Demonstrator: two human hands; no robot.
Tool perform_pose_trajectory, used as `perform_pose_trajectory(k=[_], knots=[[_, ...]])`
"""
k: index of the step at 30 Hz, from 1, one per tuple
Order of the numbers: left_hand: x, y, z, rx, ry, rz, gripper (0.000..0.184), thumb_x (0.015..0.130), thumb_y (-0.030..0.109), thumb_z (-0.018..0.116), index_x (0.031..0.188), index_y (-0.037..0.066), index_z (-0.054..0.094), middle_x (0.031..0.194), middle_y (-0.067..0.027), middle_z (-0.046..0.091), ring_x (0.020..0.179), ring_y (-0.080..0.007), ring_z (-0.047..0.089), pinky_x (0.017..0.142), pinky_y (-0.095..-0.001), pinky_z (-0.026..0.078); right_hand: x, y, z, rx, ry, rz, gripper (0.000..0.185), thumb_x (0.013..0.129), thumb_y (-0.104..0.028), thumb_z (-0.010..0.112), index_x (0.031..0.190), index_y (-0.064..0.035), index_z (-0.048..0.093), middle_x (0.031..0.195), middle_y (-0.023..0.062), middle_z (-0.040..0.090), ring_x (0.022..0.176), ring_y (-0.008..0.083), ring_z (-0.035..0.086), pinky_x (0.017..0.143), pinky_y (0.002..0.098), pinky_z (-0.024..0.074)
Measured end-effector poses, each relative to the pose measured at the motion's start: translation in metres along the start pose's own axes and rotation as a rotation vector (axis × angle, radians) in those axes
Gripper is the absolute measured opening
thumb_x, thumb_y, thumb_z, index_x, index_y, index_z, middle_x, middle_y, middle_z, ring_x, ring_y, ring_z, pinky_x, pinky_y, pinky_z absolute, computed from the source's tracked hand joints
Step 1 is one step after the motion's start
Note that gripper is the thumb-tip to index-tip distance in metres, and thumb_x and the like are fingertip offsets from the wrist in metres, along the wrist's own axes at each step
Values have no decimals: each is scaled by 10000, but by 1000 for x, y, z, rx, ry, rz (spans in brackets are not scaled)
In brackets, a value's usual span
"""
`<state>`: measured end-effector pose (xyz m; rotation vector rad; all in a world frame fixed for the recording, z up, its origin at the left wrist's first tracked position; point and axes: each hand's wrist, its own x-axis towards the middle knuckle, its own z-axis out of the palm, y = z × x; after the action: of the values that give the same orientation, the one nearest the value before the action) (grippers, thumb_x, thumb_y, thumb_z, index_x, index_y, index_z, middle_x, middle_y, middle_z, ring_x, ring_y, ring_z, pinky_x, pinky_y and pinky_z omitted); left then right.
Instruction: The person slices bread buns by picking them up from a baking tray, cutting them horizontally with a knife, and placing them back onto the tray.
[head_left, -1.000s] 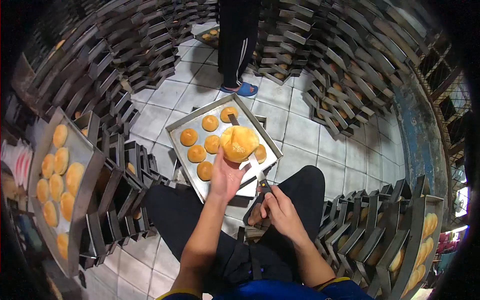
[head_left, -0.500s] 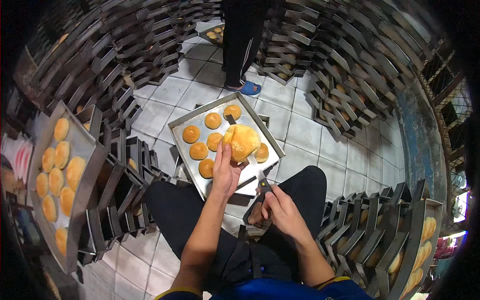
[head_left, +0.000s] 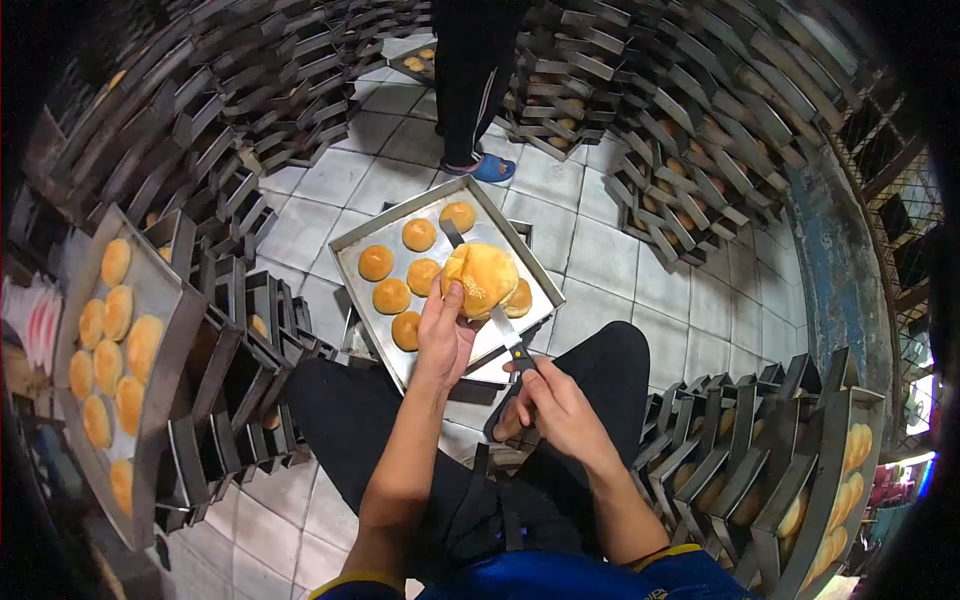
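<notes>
My left hand (head_left: 446, 335) grips a golden bun (head_left: 482, 278) with sesame seeds on its top, thumb over the near edge. In my right hand (head_left: 560, 405) is a palette knife (head_left: 505, 325) with a black handle. Its metal blade runs behind the bun, and the tip shows beyond the far left side. Whether the blade is inside the bun or only underneath is hidden. Below both hands lies a square metal tray (head_left: 345, 290) with several round buns (head_left: 390, 295) on it.
Stacked trays of buns surround me. A tray of buns (head_left: 165, 370) tops the left stack, and another stack (head_left: 760, 470) stands at right. A person in dark trousers (head_left: 470, 80) and a blue slipper (head_left: 493, 168) stands beyond the tray on the tiled floor (head_left: 610, 285).
The whole view has shifted slightly, with the tray appearing a little higher and further left. The bun's left edge looks less raised. Both hands keep their holds.
</notes>
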<state>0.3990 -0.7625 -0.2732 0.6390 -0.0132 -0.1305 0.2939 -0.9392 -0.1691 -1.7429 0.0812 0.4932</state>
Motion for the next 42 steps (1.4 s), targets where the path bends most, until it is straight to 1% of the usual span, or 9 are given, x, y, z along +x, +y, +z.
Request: perform_pose_trajectory(k=[1, 6, 11, 17, 20, 25, 37, 39, 42], knots=[[1, 0, -1, -13, 29, 28, 453, 1156, 295, 557, 1558, 108, 464, 1488, -70, 612, 1363, -217, 619, 1118, -420, 524, -4, 4, 1, -34, -9, -9, 393, 1177, -263, 389, 1356, 5, 615, 700, 39, 574, 610, 148, 589, 620, 327, 501], [2, -5, -2, -40, 65, 56, 453, 1158, 264, 557, 1566, 102, 446, 1486, -79, 610, 1354, -216, 622, 1110, -419, 522, -14, 27, 10, -23, 7, -29, 384, 1172, -259, 395, 1338, 1, 623, 698, 41, 579, 641, 141, 577, 641, 327, 486], [-7, -20, 16, -14, 43, 22, 456, 1156, 251, 561, 1563, 91, 432, 1478, -92, 612, 1354, -217, 620, 1127, -417, 507, 21, 23, 9, 24, 40, -45, 361, 1174, -273, 402, 1305, -7, 609, 711, 40, 585, 592, 135, 554, 605, 331, 475], [0, -15, 5, -47, 97, 102, 419, 1155, 199, 554, 1536, 59, 449, 1459, -98, 623, 1356, -214, 617, 1169, -385, 494, 3, 32, 19, 15, -29, -39, 366, 1179, -284, 396, 1315, -11, 598, 732, 41, 602, 550, 141, 555, 539, 335, 470], [2, -19, 0, -12, 105, 119, 414, 1158, 197, 544, 1534, 45, 460, 1478, -104, 613, 1373, -217, 603, 1182, -399, 481, -9, 40, 23, 30, -65, 10, 366, 1179, -284, 400, 1313, -8, 599, 732, 39, 601, 550, 144, 562, 538, 335, 478], [-5, -22, 19, -9, 60, 31, 439, 1161, 219, 539, 1551, 36, 454, 1502, -118, 596, 1389, -225, 584, 1192, -413, 462, 22, 32, 13, 159, -60, 47, 331, 1188, -293, 406, 1323, -40, 572, 734, -7, 562, 521, 83, 527, 466, 247, 420], [7, -15, -12, 42, 150, 65, 420, 1147, 260, 580, 1499, 36, 539, 1422, -91, 663, 1309, -213, 642, 1142, -396, 499, -6, 62, -2, 146, -228, 48, 375, 1201, -314, 372, 1320, -28, 582, 710, -19, 515, 534, 75, 479, 500, 247, 423], [9, -15, -15, -9, 139, 56, 417, 1127, 191, 619, 1507, 49, 522, 1438, -83, 638, 1355, -197, 595, 1193, -383, 448, -11, 61, -13, 160, -274, 82, 388, 1201, -327, 381, 1322, -23, 590, 711, -21, 502, 537, 79, 468, 510, 255, 421], [12, -15, -18, 0, 203, 87, 410, 1124, 187, 625, 1496, 45, 529, 1436, -90, 638, 1331, -196, 612, 1184, -372, 452, -19, 61, -32, 150, -309, 124, 385, 1199, -321, 390, 1314, -25, 607, 708, -26, 496, 537, 76, 462, 510, 250, 419]])
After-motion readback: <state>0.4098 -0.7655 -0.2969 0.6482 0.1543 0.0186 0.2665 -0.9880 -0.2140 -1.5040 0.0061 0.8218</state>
